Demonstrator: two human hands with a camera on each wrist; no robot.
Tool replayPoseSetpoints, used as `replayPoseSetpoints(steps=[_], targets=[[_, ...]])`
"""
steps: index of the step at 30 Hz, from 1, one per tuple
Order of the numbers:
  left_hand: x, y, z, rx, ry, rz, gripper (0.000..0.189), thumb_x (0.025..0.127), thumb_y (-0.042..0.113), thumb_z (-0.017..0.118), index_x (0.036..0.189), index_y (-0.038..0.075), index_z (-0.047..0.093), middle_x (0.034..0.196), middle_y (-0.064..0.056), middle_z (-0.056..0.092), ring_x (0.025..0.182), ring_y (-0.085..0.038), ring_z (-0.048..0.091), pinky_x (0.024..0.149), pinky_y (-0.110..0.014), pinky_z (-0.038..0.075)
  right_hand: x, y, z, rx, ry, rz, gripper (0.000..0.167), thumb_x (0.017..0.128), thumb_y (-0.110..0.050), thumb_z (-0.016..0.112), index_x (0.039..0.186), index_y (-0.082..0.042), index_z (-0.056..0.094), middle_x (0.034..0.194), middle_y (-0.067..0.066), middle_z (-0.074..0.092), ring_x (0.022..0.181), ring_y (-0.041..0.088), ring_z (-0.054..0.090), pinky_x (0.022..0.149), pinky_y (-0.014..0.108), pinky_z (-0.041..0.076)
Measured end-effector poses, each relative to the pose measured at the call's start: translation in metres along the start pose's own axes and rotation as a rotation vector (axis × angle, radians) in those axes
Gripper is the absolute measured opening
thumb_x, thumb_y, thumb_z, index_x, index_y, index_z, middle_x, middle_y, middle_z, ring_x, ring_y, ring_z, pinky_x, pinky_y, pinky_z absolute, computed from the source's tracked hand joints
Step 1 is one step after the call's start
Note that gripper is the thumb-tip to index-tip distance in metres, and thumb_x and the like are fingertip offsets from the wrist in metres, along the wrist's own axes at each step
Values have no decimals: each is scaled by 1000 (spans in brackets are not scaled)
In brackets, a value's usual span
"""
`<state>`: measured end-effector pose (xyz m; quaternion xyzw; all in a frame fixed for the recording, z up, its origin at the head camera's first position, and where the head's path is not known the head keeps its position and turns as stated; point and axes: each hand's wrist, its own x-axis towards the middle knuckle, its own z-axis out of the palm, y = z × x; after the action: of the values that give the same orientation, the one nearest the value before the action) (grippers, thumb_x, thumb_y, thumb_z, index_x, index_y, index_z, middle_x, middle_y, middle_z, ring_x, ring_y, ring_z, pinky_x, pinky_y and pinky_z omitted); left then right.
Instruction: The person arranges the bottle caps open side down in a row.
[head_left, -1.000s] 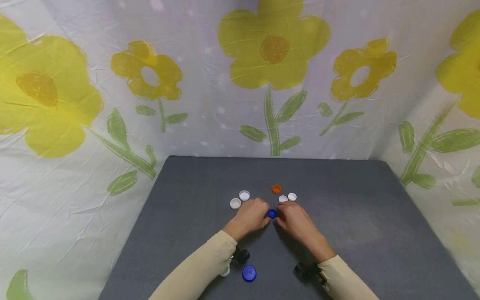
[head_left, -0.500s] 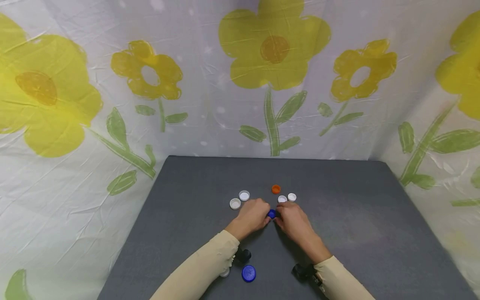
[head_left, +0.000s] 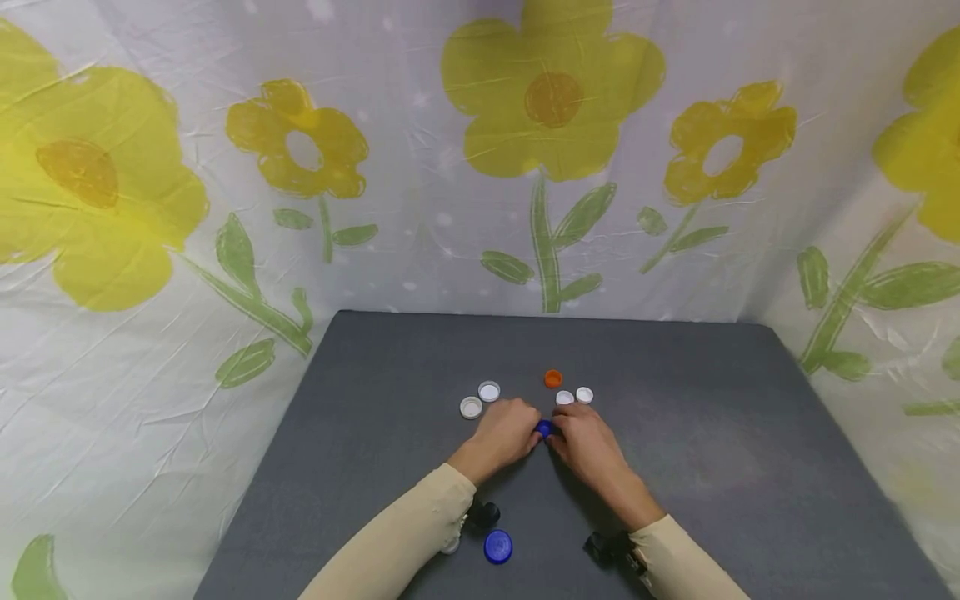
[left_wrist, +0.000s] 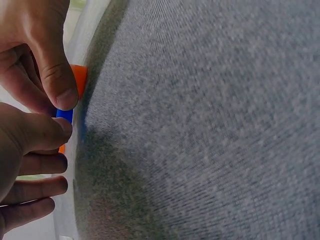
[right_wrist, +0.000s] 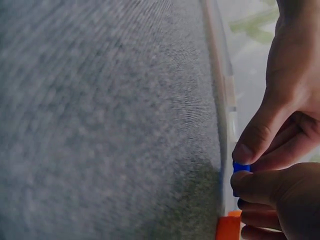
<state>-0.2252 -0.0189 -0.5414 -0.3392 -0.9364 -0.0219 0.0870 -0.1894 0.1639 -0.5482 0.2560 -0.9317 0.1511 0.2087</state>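
Observation:
A small blue bottle cap (head_left: 544, 428) lies between both hands at the middle of the table in the head view. My left hand (head_left: 506, 429) pinches its left side with thumb and fingers. From the other side my right hand (head_left: 591, 440) pinches it too. Both thumbs meet on the blue cap (left_wrist: 65, 114) in the left wrist view, and the right wrist view shows the same grip on the blue cap (right_wrist: 240, 167). An orange cap (right_wrist: 228, 228) stands on the table close by the right hand's fingers, hidden under that hand in the head view.
Beyond the left hand lie two white caps (head_left: 471, 407). Past the right hand are two smaller white caps (head_left: 584, 395) and another orange cap (head_left: 552, 379). Nearer me sits a larger blue cap (head_left: 498, 547), with a whitish cap (head_left: 451, 545) partly under the left sleeve.
My right hand has shifted slightly left against the blue cap, and the orange seen under its fingers is now covered. The left hand stays almost still.

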Motion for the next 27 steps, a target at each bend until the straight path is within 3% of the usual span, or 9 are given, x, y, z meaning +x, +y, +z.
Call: replayPoseSetpoints(steps=[4, 10, 18, 27], targets=[[-3, 0, -7, -6, 28, 16, 18, 96, 32, 83, 86, 19, 76, 80, 1, 75, 74, -21, 74, 65, -38, 59, 0, -2, -7, 43, 7, -1, 20, 78, -3, 94, 82, -5, 75, 96, 8, 71, 90, 31, 70, 86, 48, 58], [-10, -1, -23, -43, 73, 45, 15, 97, 30, 82, 88, 19, 76, 82, 3, 75, 77, -20, 75, 68, -38, 59, -1, -6, -21, 82, 25, 9, 21, 79, -4, 94, 96, -1, 81, 119, 20, 79, 112, 37, 75, 100, 51, 60], [-25, 1, -54, -47, 142, 121, 14, 98, 30, 84, 92, 19, 77, 83, 6, 75, 79, -14, 73, 72, -33, 59, -3, -18, -45, 128, 47, 15, 29, 80, -9, 96, 106, -2, 83, 124, 18, 79, 117, 37, 74, 101, 52, 60], [-48, 4, -71, -117, 184, 175, 16, 97, 29, 85, 108, 17, 81, 96, 6, 80, 89, -14, 76, 82, -32, 60, -12, -31, -60, 170, 98, -41, 32, 78, -9, 97, 107, -4, 84, 124, 13, 80, 117, 34, 76, 93, 50, 63]])
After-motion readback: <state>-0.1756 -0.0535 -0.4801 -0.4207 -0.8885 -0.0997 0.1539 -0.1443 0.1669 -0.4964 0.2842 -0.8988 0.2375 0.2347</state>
